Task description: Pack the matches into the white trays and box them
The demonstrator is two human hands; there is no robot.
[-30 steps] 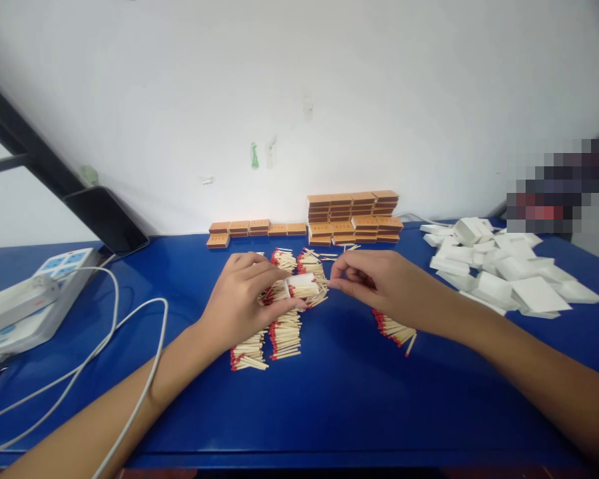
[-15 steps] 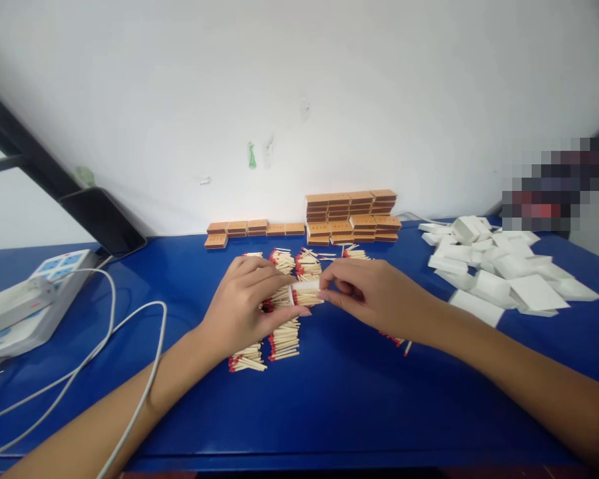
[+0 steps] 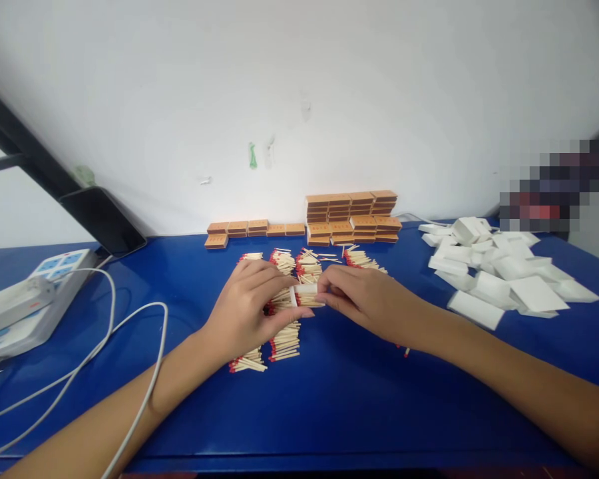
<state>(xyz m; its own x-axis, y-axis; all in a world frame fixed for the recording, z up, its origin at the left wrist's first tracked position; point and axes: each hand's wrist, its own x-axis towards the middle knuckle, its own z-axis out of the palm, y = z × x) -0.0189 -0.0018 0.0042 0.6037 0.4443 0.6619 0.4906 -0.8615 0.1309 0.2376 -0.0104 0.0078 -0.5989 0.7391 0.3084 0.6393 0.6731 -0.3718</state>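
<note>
Head view: your left hand [image 3: 253, 299] holds small white tray [image 3: 307, 289] between thumb and fingers, among loose matches [image 3: 285, 342] on blue table [image 3: 299, 412]. Your right hand [image 3: 364, 296] narrowed at tray's right end; cannot tell whether it pinches tray or matches inside. Keep tray level, grip light; thin walls could buckle. Keep sticks parallel, red heads together.

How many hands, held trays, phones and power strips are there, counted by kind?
Hands: 2, the left hand and the right hand
Held tray: 1
Phone: 1
Power strip: 1
Total: 5
</note>
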